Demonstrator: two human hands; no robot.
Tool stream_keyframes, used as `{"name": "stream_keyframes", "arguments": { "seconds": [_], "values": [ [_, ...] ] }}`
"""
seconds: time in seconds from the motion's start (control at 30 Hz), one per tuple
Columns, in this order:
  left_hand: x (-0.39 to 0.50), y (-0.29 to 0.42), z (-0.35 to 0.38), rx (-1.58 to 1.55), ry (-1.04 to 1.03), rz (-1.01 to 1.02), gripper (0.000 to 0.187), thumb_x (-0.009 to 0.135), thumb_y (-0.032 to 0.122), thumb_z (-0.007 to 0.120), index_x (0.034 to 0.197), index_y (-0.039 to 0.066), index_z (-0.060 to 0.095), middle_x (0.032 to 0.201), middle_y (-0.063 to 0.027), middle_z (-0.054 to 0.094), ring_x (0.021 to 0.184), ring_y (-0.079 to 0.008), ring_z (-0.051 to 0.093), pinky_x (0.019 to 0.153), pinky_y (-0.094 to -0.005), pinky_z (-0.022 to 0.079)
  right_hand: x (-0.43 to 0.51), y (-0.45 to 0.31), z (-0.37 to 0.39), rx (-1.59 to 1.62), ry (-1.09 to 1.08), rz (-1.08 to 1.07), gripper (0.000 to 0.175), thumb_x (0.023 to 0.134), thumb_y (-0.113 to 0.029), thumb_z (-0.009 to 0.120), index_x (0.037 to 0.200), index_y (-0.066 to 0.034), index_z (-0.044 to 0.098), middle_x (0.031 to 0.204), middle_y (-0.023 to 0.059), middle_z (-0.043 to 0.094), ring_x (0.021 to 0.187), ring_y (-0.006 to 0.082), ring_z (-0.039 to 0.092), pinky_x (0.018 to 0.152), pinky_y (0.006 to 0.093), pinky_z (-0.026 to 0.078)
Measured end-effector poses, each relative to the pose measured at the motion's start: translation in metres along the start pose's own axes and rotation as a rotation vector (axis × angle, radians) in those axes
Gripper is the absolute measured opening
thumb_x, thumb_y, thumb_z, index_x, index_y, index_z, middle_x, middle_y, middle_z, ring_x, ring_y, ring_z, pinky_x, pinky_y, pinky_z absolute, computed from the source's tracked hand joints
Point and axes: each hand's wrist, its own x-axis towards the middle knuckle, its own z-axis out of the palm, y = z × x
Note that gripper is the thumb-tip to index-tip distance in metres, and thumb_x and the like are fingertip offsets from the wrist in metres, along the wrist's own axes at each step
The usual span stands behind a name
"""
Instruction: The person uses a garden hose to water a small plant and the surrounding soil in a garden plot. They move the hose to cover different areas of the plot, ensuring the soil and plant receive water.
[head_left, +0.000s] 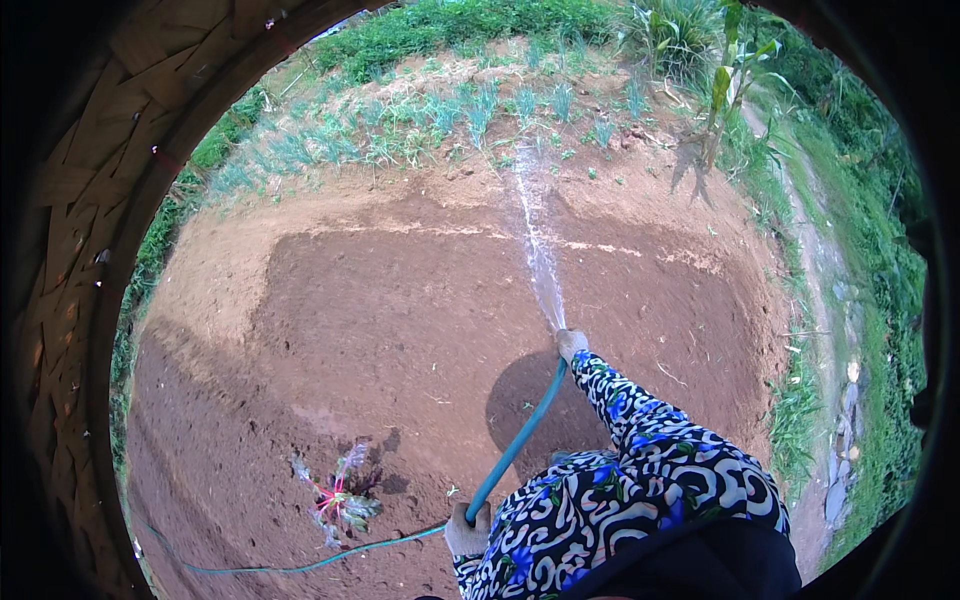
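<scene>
A green garden hose (519, 442) runs between my two gloved hands. My right hand (572, 343), at arm's length, is closed around its outlet end. From there a water jet (538, 251) sprays away over the soil bed (390, 315). Low in the view, near my body, my left hand (468, 531) grips the hose further back. The hose's trailing length (315, 564) lies across the soil to the left. Most of the bed is dark and wet, with a paler dry band along its far and left sides. How my right fingers sit on the outlet is hidden.
A red-stemmed chard plant (339, 501) grows left of my left hand, close to the hose. Rows of onion-like plants (480, 112) stand beyond the bed. A maize stalk (724, 97) rises far right. A narrow stone-edged path (814, 247) runs along the right. A woven hat brim (82, 225) frames the left.
</scene>
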Motion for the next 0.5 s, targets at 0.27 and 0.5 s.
{"name": "stream_keyframes", "arguments": {
  "seconds": [0.27, 0.5],
  "values": [
    [-0.021, -0.013, 0.003, -0.049, 0.057, -0.032, 0.031, 0.077, 0.034, 0.066, 0.079, 0.003, 0.059, 0.062, -0.0198, 0.056, 0.061, -0.0373, 0.059, 0.056, -0.0423, 0.045, -0.030, -0.044, 0.028, 0.178, -0.144, -0.090, 0.021, 0.081, -0.019, 0.057, 0.085, 0.0014, 0.058, 0.064, 0.0114, 0.061, 0.054, 0.0230, 0.062, 0.046, 0.0355, 0.049],
    [-0.041, -0.021, 0.013, -0.108, 0.096, -0.052, 0.041, 0.079, 0.044, 0.065, 0.078, 0.004, 0.057, 0.059, -0.0184, 0.055, 0.059, -0.0380, 0.058, 0.053, -0.0435, 0.043, -0.027, -0.047, 0.059, 0.166, -0.318, -0.150, 0.027, 0.084, -0.021, 0.055, 0.096, 0.0025, 0.056, 0.066, 0.0123, 0.061, 0.054, 0.0229, 0.062, 0.047, 0.0355, 0.051]
  ]
}}
